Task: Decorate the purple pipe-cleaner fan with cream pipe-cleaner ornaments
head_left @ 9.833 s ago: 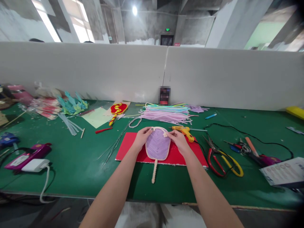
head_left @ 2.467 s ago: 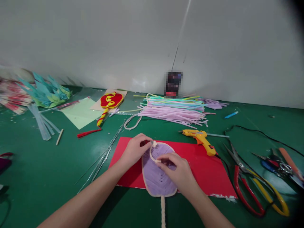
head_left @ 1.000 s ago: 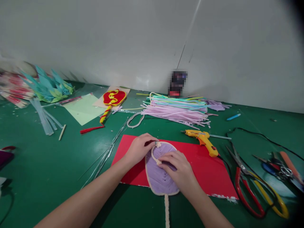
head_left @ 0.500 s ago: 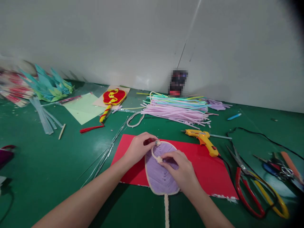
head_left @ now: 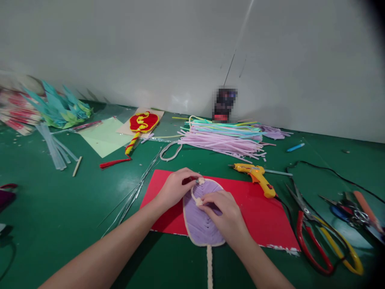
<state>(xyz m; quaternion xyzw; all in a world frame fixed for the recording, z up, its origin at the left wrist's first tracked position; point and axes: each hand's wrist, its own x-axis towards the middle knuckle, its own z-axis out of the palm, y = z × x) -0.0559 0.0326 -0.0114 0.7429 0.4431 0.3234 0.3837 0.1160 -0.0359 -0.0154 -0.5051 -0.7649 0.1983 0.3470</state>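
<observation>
A purple fan [head_left: 207,224] with a cream edge and a twisted cream handle [head_left: 209,265] lies partly on a red sheet [head_left: 255,216]. On its face is a curved cream pipe-cleaner strip [head_left: 193,194], with a small knotted end at top and bottom. My left hand [head_left: 179,186] pinches the strip's upper end near the fan's top edge. The lower end is pinched between thumb and finger of my right hand [head_left: 224,210], which rests over the fan's right side.
An orange glue gun [head_left: 254,172] lies on the red sheet's upper right corner. Red-and-yellow-handled scissors [head_left: 313,228] are at the right. Behind lie a pile of pipe cleaners [head_left: 219,140] and a red fan [head_left: 150,122]; thin wires [head_left: 138,192] are at left.
My right hand has shifted slightly left with the strip's lower end. My left hand stays at the upper end.
</observation>
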